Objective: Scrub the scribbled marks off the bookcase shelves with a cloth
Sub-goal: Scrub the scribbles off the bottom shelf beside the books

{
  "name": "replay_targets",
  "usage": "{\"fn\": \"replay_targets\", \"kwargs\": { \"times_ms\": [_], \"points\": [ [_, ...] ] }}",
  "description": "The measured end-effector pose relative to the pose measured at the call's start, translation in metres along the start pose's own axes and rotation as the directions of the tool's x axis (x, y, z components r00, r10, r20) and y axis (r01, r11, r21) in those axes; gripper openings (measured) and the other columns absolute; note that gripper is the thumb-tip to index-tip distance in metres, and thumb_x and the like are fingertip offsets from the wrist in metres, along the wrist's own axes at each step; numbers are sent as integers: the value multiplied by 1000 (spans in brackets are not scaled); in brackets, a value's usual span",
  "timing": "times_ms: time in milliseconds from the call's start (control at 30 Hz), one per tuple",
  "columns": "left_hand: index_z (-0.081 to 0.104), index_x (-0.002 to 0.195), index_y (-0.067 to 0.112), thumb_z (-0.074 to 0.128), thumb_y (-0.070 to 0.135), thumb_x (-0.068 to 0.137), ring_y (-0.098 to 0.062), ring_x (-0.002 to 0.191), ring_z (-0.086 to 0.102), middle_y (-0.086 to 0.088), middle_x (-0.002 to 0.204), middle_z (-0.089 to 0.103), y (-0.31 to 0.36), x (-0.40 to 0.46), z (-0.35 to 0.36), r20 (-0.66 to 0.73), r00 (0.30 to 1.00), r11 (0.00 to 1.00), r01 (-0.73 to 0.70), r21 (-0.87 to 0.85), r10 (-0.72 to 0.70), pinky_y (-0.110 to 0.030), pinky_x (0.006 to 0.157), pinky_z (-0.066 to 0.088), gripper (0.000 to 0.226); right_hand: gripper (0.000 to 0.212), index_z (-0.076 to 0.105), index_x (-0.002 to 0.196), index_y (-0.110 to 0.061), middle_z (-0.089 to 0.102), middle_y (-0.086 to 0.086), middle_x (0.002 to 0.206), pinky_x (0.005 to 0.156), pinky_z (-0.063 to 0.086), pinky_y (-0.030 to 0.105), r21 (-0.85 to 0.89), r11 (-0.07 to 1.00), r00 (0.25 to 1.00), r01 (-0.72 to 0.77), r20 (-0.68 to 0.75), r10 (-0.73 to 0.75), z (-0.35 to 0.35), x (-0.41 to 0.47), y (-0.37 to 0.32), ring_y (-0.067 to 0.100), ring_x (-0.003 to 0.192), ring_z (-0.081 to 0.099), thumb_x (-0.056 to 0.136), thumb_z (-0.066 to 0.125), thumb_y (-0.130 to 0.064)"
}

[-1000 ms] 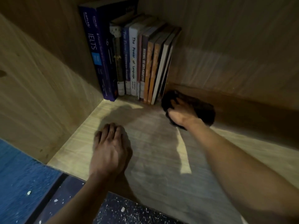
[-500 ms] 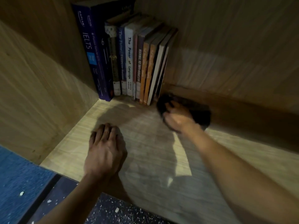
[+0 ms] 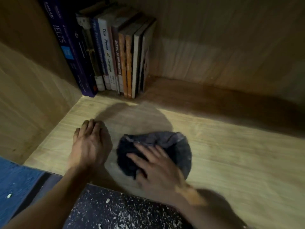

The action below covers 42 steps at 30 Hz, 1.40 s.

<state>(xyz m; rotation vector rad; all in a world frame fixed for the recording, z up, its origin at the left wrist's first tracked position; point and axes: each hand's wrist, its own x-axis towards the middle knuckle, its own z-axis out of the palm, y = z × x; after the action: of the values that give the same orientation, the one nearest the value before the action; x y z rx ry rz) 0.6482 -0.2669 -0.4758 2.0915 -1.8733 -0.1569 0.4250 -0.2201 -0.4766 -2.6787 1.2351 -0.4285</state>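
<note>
Mid-scrub: the right hand (image 3: 158, 169), fingers spread flat, presses the dark cloth (image 3: 155, 151) onto the shelf (image 3: 231, 154); the left hand (image 3: 90, 142) rests flat beside it. Next, I judge, firm strokes over any remaining marks.

Dim wooden side panel (image 3: 28, 96), wooden back panel (image 3: 231, 47), speckled dark floor (image 3: 115, 214), blue mat (image 3: 14, 180)

Shelf (image 3: 231, 146) under books (image 3: 115, 55), cloth (image 3: 156, 146)
</note>
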Motion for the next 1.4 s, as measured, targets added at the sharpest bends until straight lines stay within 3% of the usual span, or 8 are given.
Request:
{"fn": "replay_targets", "kwargs": {
  "times_ms": [200, 467, 633, 700, 867, 1067, 1200, 1400],
  "points": [
    [52, 115, 15, 21, 41, 100, -35, 117, 44, -16, 121, 52, 2, 3, 0, -3, 1000, 1000, 13, 7, -13, -54, 101, 36, 43, 55, 64, 122, -15, 57, 17, 132, 95, 45, 60, -131, 778, 786, -615, -173, 593, -57, -46, 150, 42, 120, 53, 88, 29, -40],
    [52, 116, 12, 25, 37, 101, -37, 118, 44, -18, 122, 52, -3, 2, 3, 4, 1000, 1000, 0, 7, 0, -57, 100, 36, 40, 46, 47, 137, -28, 42, 7, 148, 114, 25, 48, 91, 987, 991, -133, 9, 133, 0, -8, 9, 29, 131, 42, 94, 34, -41],
    [47, 134, 8, 24, 37, 102, -34, 135, 33, -19, 143, 42, -6, 3, 7, -9, 1000, 999, -29, 19, 29, -51, 114, 23, 49, 48, 39, 145, -24, 28, 10, 155, 115, 22, 41, -91, 674, 679, -733, -45, 733, -58, -33, 142, 31, 140, 29, 98, 33, -36],
    [48, 134, 9, 25, 35, 103, -35, 133, 34, -20, 142, 43, -8, 4, 7, 4, 999, 999, -32, 30, 32, -53, 113, 24, 47, 51, 57, 131, -13, 47, 20, 141, 107, 36, 50, -146, 732, 746, -666, -163, 646, -38, -14, 98, 38, 126, 48, 91, 34, -36],
    [50, 127, 10, 28, 33, 90, -35, 119, 44, -15, 126, 50, -10, 7, 2, 17, 997, 994, -68, -84, 69, -53, 104, 33, 49, 53, 35, 146, -29, 13, 1, 160, 120, -2, 40, 177, 920, 935, -349, 125, 331, 13, 46, -52, 22, 146, 9, 94, 37, -39],
    [50, 136, 12, 41, 23, 97, -32, 131, 42, -11, 141, 49, 36, -34, -19, -115, 988, 936, -139, -324, 107, -37, 112, 27, 41, 53, 64, 120, -30, 57, 3, 131, 104, 36, 23, 801, 440, 837, -406, 132, 531, -52, 16, 6, 13, 120, 51, 86, 48, 7],
    [13, 152, 32, 19, 57, 97, -19, 148, -9, 8, 160, -1, 109, -74, -1, 301, 852, 899, -434, -47, 427, -48, 117, -10, 61, 41, 65, 120, -20, 58, 4, 132, 113, 30, 31, 348, 686, 709, -639, -81, 701, -64, -55, 36, 20, 126, 48, 89, 40, -11],
    [18, 151, 35, 5, 56, 94, -17, 148, -2, 11, 160, 9, 25, -16, -2, 166, 986, 982, -52, 181, 21, -52, 118, -2, 62, 63, 46, 140, -12, 37, 11, 150, 120, 14, 42, 0, 769, 766, -640, -78, 638, -27, -74, 37, 25, 142, 26, 89, 17, -34]
  ]
}}
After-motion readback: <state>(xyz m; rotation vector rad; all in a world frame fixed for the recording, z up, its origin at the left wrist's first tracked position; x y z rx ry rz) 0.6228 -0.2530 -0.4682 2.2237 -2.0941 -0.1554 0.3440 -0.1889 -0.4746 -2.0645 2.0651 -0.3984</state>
